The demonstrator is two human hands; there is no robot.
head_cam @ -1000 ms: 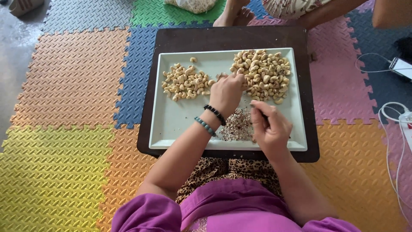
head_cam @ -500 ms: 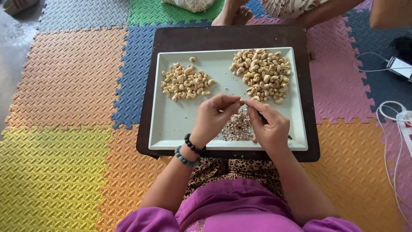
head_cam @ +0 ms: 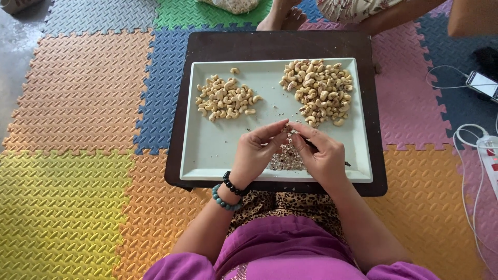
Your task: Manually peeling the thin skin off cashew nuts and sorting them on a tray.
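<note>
A pale rectangular tray [head_cam: 218, 150] sits on a dark low table [head_cam: 233, 44]. It carries a smaller pile of cashews [head_cam: 225, 99] at the left and a larger pile of cashews [head_cam: 317, 91] at the right. A heap of reddish skin flakes [head_cam: 286, 158] lies near the tray's front edge. My left hand [head_cam: 258, 150] and my right hand [head_cam: 319, 155] meet above that heap, fingertips pinched together on one cashew [head_cam: 287, 128]. A thin dark tool shows in my right hand. Two bead bracelets circle my left wrist.
Coloured foam mats cover the floor around the table. Another person's legs and feet [head_cam: 282, 18] are at the far side. A phone [head_cam: 482, 83] and white cables with a power strip [head_cam: 487, 150] lie at the right. A bag of nuts [head_cam: 231, 5] is at the top.
My left hand took a cashew from the right pile and drew back to meet my right hand over the flake heap. Both hands now work on it.
</note>
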